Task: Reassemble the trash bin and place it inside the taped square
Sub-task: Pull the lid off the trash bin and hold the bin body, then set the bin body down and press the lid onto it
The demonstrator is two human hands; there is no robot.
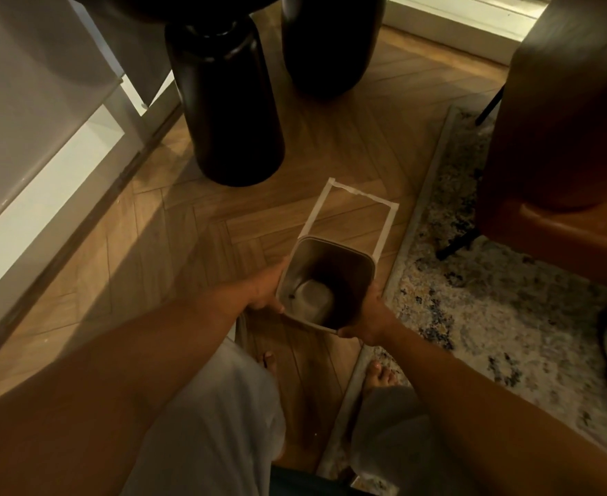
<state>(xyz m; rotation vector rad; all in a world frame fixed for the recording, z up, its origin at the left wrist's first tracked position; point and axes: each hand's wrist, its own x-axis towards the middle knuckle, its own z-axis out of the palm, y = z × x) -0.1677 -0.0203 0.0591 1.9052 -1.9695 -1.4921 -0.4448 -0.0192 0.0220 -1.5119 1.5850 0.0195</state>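
Two bare forearms reach forward from the bottom of the view over pale trousers (219,406) and bare feet on the wooden floor (173,227). The left hand (264,289) grips the trash bin (325,282) at its nine o'clock side, fingers (277,308) curled against the outer wall just under the rim. The right hand (370,322) clasps the bin at about five o'clock, its fingers closed around the lower corner of the rim. The bin is open-topped, with no lid on it, and its light-coloured bottom shows inside. It is held over the near end of the taped square (352,216), covering that edge of the tape; whether it rests on the floor or is held above it cannot be told. The free part of the square stretches toward twelve o'clock. A dark rounded furniture leg (230,112) stands at eleven o'clock, and a patterned rug (480,281) lies at three o'clock, beside the tape.
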